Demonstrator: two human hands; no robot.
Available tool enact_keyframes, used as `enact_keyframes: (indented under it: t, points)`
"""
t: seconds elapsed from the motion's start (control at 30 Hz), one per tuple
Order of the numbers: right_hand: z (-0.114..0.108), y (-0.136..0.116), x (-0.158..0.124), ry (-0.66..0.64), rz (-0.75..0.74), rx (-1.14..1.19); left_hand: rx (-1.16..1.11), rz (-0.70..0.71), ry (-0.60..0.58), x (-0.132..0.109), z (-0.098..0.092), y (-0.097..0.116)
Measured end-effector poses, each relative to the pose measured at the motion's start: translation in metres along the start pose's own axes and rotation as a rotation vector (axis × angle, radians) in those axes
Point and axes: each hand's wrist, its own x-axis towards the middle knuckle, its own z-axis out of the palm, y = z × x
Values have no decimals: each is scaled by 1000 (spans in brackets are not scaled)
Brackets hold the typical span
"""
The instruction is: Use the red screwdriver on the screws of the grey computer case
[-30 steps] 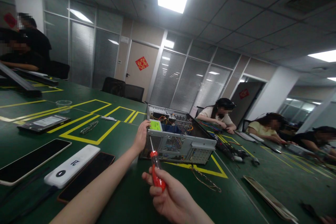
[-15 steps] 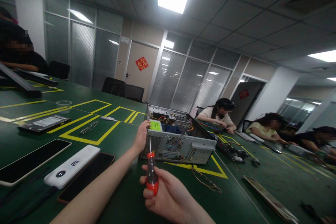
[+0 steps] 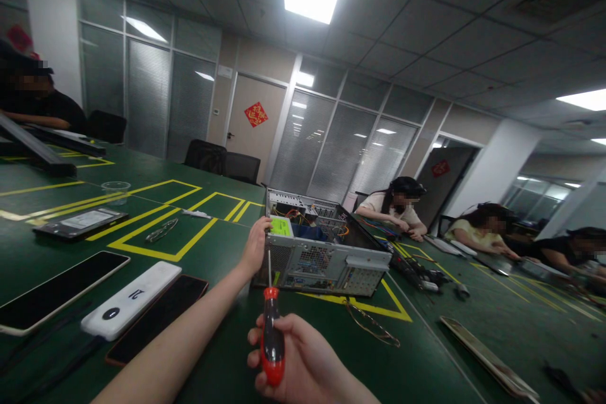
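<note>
A computer case lies on its side on the green table, its open top showing wires and boards. At its left rear corner sits a box with a bright green label, apparently the power supply. My left hand is closed around that corner, with some fingertips hidden. My right hand is wrapped round the red and black handle of a screwdriver. The screwdriver's thin shaft points away from me at the rear panel; whether its tip touches the panel I cannot tell.
Left of my arm lie a hard drive, a phone, a white device and a dark phone. Eyeglasses lie before the case. Cables are to its right. Other people sit farther away.
My right hand has drawn the screwdriver back toward me and slightly left, its tip now lower on the rear panel. My left hand and the computer case stay in place.
</note>
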Motion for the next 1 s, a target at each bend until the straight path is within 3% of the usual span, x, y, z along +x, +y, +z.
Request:
enact_keyframes:
  t: [0.2,0.37,0.53,1.0]
  points:
    - [-66,21,3,204,-8,-47,-2,0,10,0,0,-1]
    - [-103,34,9,193,-12,-10,9,12,14,1,0,0]
    - [-106,39,19,149,64,-10,16,18,3,1,-1,0]
    - [-97,24,10,281,88,266,18,29,14,0,-1,0]
